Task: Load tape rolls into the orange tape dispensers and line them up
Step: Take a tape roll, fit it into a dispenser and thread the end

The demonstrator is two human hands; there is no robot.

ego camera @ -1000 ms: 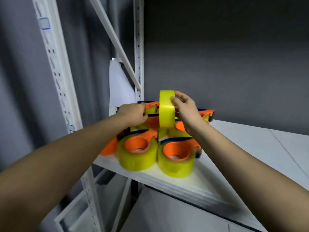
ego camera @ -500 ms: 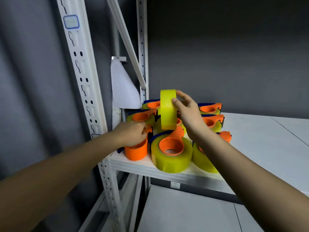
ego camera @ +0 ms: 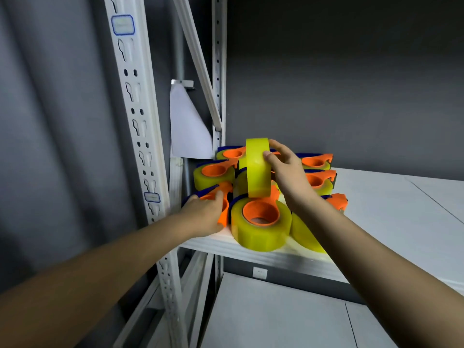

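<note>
The loose tape roll (ego camera: 257, 168) stays upright in the right hand (ego camera: 285, 172), pinched above the loaded dispensers (ego camera: 261, 223) at the shelf (ego camera: 251, 252) front-left corner. The left hand (ego camera: 204, 214) has dropped onto the empty orange dispenser (ego camera: 224, 217), gripping it, so loading looks imminent.

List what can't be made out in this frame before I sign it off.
- Head view: the left hand covers the empty orange dispenser; its grip there is unclear.
- The right forearm hides most of the front right roll and its dispenser.
- The held tape roll blocks the middle dispenser behind it.
- The upright's blue-edged label is too blurred to read.
</note>
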